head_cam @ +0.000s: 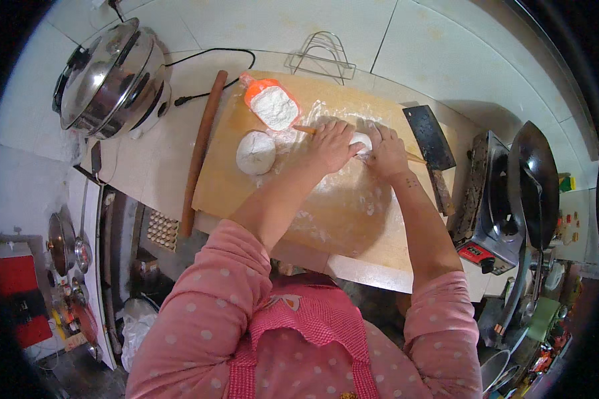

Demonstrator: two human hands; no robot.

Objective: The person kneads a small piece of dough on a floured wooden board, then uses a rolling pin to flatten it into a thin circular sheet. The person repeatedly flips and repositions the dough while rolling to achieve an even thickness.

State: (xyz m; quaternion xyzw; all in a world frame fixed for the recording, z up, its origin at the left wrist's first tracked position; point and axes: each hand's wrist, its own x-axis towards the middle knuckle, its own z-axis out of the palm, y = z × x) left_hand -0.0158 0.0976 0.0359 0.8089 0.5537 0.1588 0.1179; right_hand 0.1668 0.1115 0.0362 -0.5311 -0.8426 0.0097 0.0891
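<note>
Both hands press on a thin wooden rolling pin [304,129] lying across a floured wooden board [219,184]. My left hand [333,143] covers its left part, and my right hand [385,148] covers the right part, whose tapered end sticks out beyond it. White dough [362,142] shows between the hands at the pin; how much lies beneath them is hidden. Left of my left hand sit a round ball of dough [256,153] and an orange scoop of white flour [275,108]. A cleaver [431,139] rests at the board's right side.
A long thick wooden rolling pin [205,144] lies along the board's left side. Behind it are an electric pot [112,85] and a black power cord [253,61]. A wire rack [324,57] stands at the back. To the right are a gas stove [489,199] and a wok [534,184].
</note>
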